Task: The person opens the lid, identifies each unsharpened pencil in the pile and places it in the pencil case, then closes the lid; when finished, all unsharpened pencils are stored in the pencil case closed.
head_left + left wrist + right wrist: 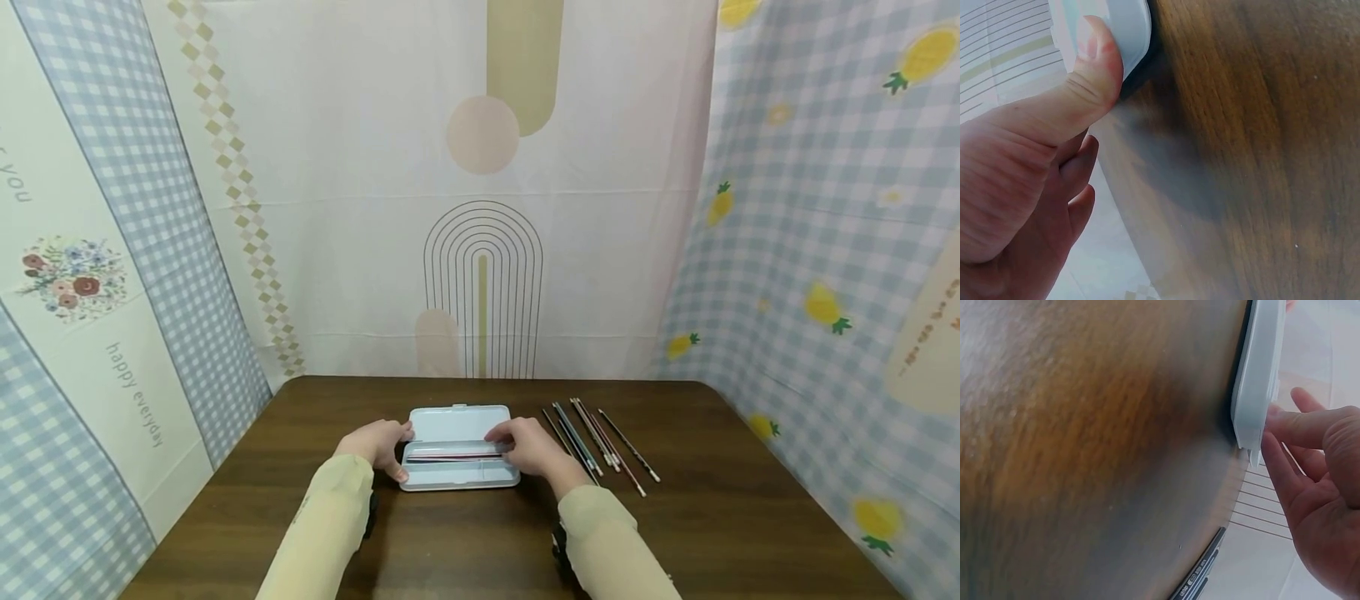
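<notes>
A pale blue pencil case lies on the table with its lid folded back. Pencils, one of them red, lie lengthwise in its rear compartment. My left hand grips the case's left end; its thumb presses the near corner in the left wrist view. Over the case's right end, my right hand reaches in from the side, fingertips by the pencils' right ends. In the right wrist view its thumb and fingers bend over the rim; I cannot tell whether they pinch a pencil.
Several loose pencils, dark, teal and reddish, lie slantwise on the brown wooden table, just right of my right hand. A printed cloth hangs behind the table's far edge, with checked cloth at the right side.
</notes>
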Action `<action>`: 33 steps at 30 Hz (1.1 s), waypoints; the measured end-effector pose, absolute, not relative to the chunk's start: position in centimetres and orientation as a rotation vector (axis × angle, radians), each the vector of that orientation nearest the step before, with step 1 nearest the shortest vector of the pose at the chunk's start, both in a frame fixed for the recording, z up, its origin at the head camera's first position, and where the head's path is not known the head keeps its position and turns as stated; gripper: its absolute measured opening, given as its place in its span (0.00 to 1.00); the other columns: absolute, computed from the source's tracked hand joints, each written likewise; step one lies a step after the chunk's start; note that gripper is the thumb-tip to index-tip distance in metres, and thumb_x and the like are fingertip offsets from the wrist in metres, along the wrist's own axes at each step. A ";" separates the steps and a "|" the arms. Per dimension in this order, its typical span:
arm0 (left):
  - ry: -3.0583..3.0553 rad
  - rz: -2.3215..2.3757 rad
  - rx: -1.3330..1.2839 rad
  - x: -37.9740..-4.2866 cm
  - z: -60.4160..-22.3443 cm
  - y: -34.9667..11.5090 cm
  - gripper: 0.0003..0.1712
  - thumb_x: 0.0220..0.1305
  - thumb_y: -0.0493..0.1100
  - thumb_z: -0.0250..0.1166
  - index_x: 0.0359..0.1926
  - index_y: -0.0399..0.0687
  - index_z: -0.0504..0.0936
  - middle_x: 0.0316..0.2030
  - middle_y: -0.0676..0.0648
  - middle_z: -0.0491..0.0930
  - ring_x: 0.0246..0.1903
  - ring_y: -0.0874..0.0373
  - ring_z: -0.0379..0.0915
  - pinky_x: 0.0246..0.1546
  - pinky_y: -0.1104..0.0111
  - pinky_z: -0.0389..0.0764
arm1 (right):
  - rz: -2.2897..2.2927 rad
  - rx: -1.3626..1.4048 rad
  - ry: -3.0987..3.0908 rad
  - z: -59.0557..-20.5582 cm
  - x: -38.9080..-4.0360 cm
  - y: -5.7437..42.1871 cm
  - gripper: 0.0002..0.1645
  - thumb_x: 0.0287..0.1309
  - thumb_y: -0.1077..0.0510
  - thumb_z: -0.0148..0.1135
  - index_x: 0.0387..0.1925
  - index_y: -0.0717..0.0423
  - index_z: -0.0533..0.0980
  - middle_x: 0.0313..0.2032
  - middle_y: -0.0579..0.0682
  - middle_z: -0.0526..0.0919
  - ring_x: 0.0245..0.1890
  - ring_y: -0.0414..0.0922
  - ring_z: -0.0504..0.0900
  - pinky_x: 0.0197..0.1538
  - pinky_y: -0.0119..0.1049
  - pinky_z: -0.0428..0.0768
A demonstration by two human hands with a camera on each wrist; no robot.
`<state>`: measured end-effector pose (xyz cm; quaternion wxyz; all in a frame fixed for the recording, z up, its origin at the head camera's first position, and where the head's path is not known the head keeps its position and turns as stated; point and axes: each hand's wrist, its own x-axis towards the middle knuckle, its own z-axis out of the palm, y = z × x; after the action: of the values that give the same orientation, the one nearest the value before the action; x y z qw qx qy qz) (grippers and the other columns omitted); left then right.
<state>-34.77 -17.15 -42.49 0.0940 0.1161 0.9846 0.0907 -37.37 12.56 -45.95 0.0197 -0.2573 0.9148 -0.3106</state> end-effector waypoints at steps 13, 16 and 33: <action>2.914 0.299 0.316 -34.4 -42.9 -17.6 0.50 0.50 0.49 0.86 0.74 0.44 0.78 0.76 0.43 0.71 0.75 0.36 0.64 0.73 0.41 0.67 | -1.009 -0.825 2.819 -46.2 -37.5 12.6 0.23 0.59 0.77 0.67 0.51 0.56 0.89 0.50 0.52 0.89 0.49 0.51 0.84 0.62 0.54 0.83; 2.921 0.305 0.336 -34.5 -42.9 -17.6 0.49 0.50 0.49 0.86 0.74 0.44 0.78 0.76 0.42 0.71 0.75 0.37 0.65 0.72 0.43 0.68 | -1.078 -0.824 2.812 -46.3 -37.6 13.3 0.23 0.59 0.78 0.66 0.52 0.57 0.88 0.50 0.53 0.89 0.50 0.52 0.84 0.61 0.54 0.84; 2.926 0.289 0.332 -34.8 -42.9 -17.6 0.49 0.51 0.49 0.85 0.74 0.45 0.78 0.76 0.42 0.72 0.75 0.37 0.65 0.73 0.43 0.67 | -1.312 -0.625 2.959 -45.9 -37.8 21.6 0.19 0.62 0.74 0.69 0.52 0.57 0.88 0.48 0.50 0.90 0.50 0.50 0.87 0.55 0.52 0.85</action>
<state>-34.85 -17.60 -42.95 0.0911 0.1118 0.9848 0.0973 -37.79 21.62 -45.94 -0.0776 -0.1890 0.8949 -0.3969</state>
